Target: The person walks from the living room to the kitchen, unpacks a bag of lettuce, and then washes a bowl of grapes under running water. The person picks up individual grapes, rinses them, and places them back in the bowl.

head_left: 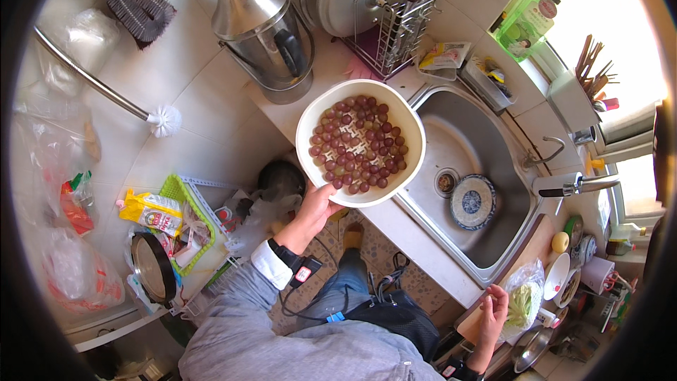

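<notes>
Holding a white colander (309, 142) of grapes (360, 142), left hand (316, 206)

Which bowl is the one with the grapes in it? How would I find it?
Start at the steel sink and look to its left edge. Over that corner, the left hand holds a wide cream-white colander bowl by its rim. Only it holds reddish-purple grapes; the dish in the sink is blue-patterned.
</notes>
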Demonstrator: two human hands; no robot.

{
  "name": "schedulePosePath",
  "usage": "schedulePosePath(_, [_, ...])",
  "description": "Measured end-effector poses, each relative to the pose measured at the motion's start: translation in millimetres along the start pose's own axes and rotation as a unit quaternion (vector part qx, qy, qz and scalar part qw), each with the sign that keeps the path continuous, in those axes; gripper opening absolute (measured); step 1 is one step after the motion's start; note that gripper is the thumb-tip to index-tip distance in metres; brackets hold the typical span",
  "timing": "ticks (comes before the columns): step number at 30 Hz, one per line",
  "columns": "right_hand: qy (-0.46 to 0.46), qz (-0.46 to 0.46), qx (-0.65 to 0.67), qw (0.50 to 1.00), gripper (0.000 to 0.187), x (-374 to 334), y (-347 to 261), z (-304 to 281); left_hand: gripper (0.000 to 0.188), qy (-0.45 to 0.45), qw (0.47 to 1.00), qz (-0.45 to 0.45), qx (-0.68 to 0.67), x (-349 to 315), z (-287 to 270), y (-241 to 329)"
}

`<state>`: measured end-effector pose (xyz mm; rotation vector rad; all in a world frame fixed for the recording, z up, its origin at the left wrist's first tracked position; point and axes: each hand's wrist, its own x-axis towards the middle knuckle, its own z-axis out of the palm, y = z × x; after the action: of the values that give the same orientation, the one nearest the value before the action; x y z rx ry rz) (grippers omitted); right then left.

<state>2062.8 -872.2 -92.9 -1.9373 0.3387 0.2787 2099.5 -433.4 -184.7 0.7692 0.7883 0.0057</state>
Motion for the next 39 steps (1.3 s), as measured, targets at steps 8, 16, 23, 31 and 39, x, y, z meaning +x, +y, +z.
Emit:
schedulePosePath(8, [-0.008, -0.004, -0.005, 1.000, 0.029, 8, -2, -3, 0.055, -0.072, 0.995, -0.039, 0.061, -13, 25, 6])
schedulePosePath(16, [0.011, 0.034, 0.203, 0.979, 0.044, 79, 1, -40, 0.039, -0.155, 0.976, -0.091, 0.125, -22, 79, -24])
schedulePosePath(23, [0.105, 0.064, 0.363, 0.924, 0.052, 170, 35, -80, 0.045, -0.214, 0.946, -0.153, 0.189, -32, 140, -62])
schedulePosePath(31, [0.159, 0.120, 0.467, 0.861, 0.063, 283, 58, -131, 0.050, -0.208, 0.928, -0.192, 0.243, -25, 192, -95])
schedulePosePath(39, [0.119, 0.104, 0.513, 0.844, 0.042, 332, 66, -147, 0.055, -0.235, 0.914, -0.206, 0.260, -15, 218, -110])
